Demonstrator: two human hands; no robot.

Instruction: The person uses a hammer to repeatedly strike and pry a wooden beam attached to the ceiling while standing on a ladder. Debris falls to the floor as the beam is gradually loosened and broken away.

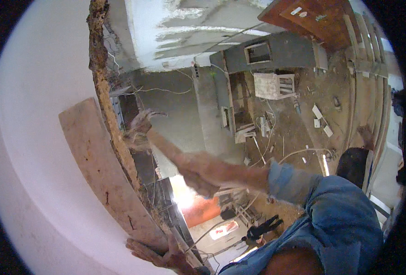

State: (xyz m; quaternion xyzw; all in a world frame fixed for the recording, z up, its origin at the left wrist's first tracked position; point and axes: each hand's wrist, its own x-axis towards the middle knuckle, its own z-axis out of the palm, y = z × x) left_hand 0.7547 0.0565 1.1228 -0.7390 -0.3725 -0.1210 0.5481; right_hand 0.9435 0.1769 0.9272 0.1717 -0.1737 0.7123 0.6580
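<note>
My right hand (200,179), blurred by motion, is closed round the wooden handle of a claw hammer (138,130). The hammer's smeared head is over the broken edge beside a wooden board (104,169). Against a smooth white surface lies this board, with two dark nails or nail-like marks sticking out of its lower half. My left hand (155,254) grips the board's lower end, its fingers stretched along the white surface and its thumb at the board's edge.
A rough, crumbling edge (104,87) runs along the board. Far below are a dirt floor with debris, a whitish box-like stand (267,86), loose cables and a person in dark clothes (262,228). Timber poles (377,101) stand at the right, and a brown panel (310,18) is at the top.
</note>
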